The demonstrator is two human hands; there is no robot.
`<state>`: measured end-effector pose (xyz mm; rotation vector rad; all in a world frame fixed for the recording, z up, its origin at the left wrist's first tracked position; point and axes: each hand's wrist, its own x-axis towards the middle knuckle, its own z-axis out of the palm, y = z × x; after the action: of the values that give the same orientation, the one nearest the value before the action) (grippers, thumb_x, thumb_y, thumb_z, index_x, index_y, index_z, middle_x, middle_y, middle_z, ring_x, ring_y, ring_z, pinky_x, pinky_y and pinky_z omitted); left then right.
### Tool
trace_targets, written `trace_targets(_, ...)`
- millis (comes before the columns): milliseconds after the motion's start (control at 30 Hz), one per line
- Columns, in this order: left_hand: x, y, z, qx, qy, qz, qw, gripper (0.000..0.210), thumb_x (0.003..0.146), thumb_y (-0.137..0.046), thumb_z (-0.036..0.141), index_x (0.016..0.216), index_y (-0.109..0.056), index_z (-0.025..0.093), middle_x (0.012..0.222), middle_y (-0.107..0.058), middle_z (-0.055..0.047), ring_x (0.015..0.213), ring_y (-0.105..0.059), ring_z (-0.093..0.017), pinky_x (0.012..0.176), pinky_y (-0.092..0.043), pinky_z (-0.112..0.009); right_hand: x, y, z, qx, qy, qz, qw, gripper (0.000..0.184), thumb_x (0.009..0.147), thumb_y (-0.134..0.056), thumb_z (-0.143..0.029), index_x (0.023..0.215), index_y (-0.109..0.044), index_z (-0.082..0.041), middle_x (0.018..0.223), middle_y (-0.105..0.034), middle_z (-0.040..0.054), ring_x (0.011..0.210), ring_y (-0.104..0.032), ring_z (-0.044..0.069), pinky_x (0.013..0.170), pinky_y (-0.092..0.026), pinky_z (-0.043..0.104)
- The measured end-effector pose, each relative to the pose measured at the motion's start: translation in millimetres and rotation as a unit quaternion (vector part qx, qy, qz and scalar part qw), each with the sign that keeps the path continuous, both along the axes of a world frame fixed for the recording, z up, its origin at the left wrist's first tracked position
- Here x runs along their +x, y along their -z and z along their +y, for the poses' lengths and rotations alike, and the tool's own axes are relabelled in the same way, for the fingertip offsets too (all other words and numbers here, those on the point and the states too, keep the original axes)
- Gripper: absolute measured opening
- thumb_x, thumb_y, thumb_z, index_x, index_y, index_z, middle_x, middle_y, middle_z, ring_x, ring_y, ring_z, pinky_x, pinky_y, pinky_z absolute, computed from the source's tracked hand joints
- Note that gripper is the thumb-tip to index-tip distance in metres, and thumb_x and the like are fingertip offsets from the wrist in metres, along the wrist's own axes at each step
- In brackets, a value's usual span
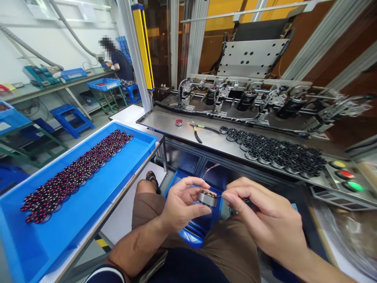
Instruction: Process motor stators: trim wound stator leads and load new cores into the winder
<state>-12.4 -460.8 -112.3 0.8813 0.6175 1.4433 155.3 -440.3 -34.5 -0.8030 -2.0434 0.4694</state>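
In front of my lap, my left hand (186,204) is closed around a motor stator (207,197), a short metal ring with copper windings on top. Thumb and fingers grip it from the left. To its right, my right hand (256,208) pinches a thin reddish wire (219,195) that runs from the stator's edge to the fingertips. On the metal ledge beyond lie a single red-wound stator (179,122) and pliers (196,133) with green-and-black handles. Many black-topped stators (273,151) are packed together on the ledge's right part.
At left, a blue tray (126,165) holds rows of wound stators (76,169). A winding machine (247,98) stands behind the ledge. Its button panel (344,175) is at the right, near a plastic bag (350,232). A co-worker (119,63) sits at a far bench.
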Motion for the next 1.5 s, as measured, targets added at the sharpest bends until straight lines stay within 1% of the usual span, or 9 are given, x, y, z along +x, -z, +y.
trace_targets(167, -4, 1.6, 6, 0.035, -0.010, 0.017, 0.999, 0.038, 0.058, -0.093, 0.027, 0.087, -0.070, 0.017, 0.108, -0.067, -0.006, 0.092, -0.071, -0.020, 0.089, -0.056, -0.035, -7, 11.5, -13, -0.164, 0.048, 0.098, 0.980, 0.031, 0.095, -0.062, -0.034, 0.068, -0.066, -0.020, 0.064, -0.063, 0.0033, 0.055, -0.058, 0.015, 0.051, -0.050, 0.024)
trace_targets(333, -7, 0.1, 11, 0.054, 0.007, 0.002, 0.999, 0.034, 0.061, -0.092, 0.025, 0.084, -0.068, 0.019, 0.104, -0.072, -0.006, 0.099, -0.071, -0.021, 0.089, -0.057, -0.035, -23, 32.9, -25, -0.433, -0.047, 0.256, 0.863, 0.040, 0.084, -0.072, -0.049, 0.060, -0.064, -0.017, 0.057, -0.059, 0.0024, 0.051, -0.053, 0.013, 0.047, -0.045, 0.022)
trace_targets(500, -9, -1.9, 15, 0.065, 0.023, -0.035, 0.997, 0.030, 0.061, -0.092, 0.020, 0.082, -0.070, 0.019, 0.099, -0.075, -0.004, 0.097, -0.073, -0.021, 0.082, -0.059, -0.031, -25, 46.2, -27, -0.535, -0.110, 0.342, 0.765, 0.037, 0.079, -0.079, -0.047, 0.064, -0.067, -0.016, 0.060, -0.062, 0.0038, 0.055, -0.054, 0.013, 0.050, -0.046, 0.022)
trace_targets(667, -13, -2.9, 14, 0.090, 0.037, -0.016, 0.995, 0.028, 0.061, -0.091, 0.015, 0.083, -0.074, 0.020, 0.103, -0.077, -0.006, 0.099, -0.074, -0.022, 0.086, -0.058, -0.033, -26, 53.9, -24, -0.552, -0.236, 0.398, 0.694, 0.042, 0.091, -0.062, -0.059, 0.096, -0.077, -0.020, 0.086, -0.072, 0.0094, 0.079, -0.067, 0.018, 0.076, -0.058, 0.029)
trace_targets(767, -15, -6.2, 10, 0.121, 0.035, 0.021, 0.992, 0.028, 0.060, -0.092, 0.017, 0.083, -0.076, 0.021, 0.102, -0.078, -0.006, 0.111, -0.070, -0.025, 0.102, -0.051, -0.042, -32, 55.9, -23, -0.525, -0.230, 0.402, 0.714, 0.029, 0.089, -0.068, -0.049, 0.095, -0.077, -0.022, 0.091, -0.072, 0.0079, 0.079, -0.067, 0.019, 0.080, -0.059, 0.032)
trace_targets(867, -14, -8.1, 10, 0.118, 0.028, 0.043, 0.992, 0.024, 0.060, -0.093, 0.029, 0.076, -0.077, 0.021, 0.107, -0.078, -0.008, 0.121, -0.065, -0.029, 0.113, -0.041, -0.048, -32, 60.3, -24, -0.453, -0.183, 0.376, 0.787, 0.030, 0.085, -0.074, -0.049, 0.101, -0.075, -0.024, 0.095, -0.071, 0.0086, 0.085, -0.068, 0.022, 0.079, -0.059, 0.034)
trace_targets(1067, -7, 3.0, 18, -0.129, -0.141, 0.023, 0.981, 0.037, 0.073, -0.081, 0.050, 0.090, -0.076, 0.018, 0.101, -0.077, -0.009, 0.094, -0.070, -0.020, 0.088, -0.052, -0.033, -13, 76.0, -20, -0.083, 0.022, 0.253, 0.964, 0.030, 0.084, -0.077, -0.022, 0.113, -0.069, -0.026, 0.101, -0.065, 0.0063, 0.090, -0.064, 0.021, 0.075, -0.057, 0.031)
trace_targets(1300, -8, -9.6, -13, 0.044, -0.032, 0.270, 0.961, 0.058, 0.060, -0.091, 0.041, 0.110, -0.074, 0.017, 0.097, -0.077, -0.008, 0.083, -0.066, -0.018, 0.079, -0.051, -0.028, -2, 80.0, -18, 0.166, 0.087, 0.083, 0.979, 0.055, 0.082, -0.072, -0.003, 0.132, -0.059, -0.021, 0.105, -0.065, 0.0095, 0.090, -0.064, 0.023, 0.076, -0.057, 0.037)
trace_targets(1500, -10, -16.4, -8, 0.138, -0.078, 0.351, 0.923, 0.042, 0.071, -0.084, 0.034, 0.106, -0.073, 0.015, 0.094, -0.077, -0.009, 0.082, -0.067, -0.019, 0.077, -0.053, -0.029, 7, 69.5, -22, 0.096, 0.016, 0.065, 0.993, 0.045, 0.086, -0.063, -0.005, 0.129, -0.058, -0.019, 0.109, -0.063, 0.0131, 0.099, -0.064, 0.026, 0.081, -0.058, 0.040)
